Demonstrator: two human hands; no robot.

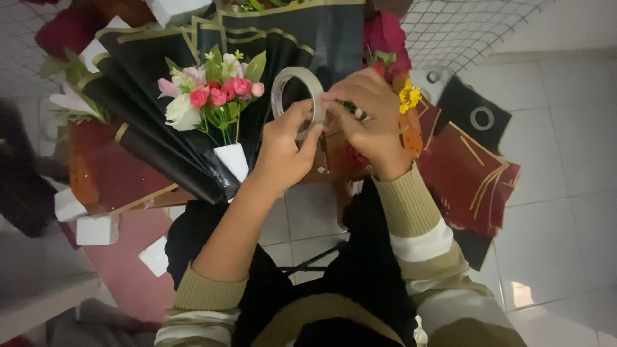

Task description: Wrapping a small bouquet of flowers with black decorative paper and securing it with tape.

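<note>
White tiled floor (565,193) | left hand (283,151) grasps clear tape roll (297,96) | right hand (369,119) fingers pinch its edge (beside pink flower bouquet (215,96))

Tape roll (297,96) betw. both hands, bouquet (212,103) just left, paper sheets (472,173) right, foam blocks (96,229) lower left.
</note>
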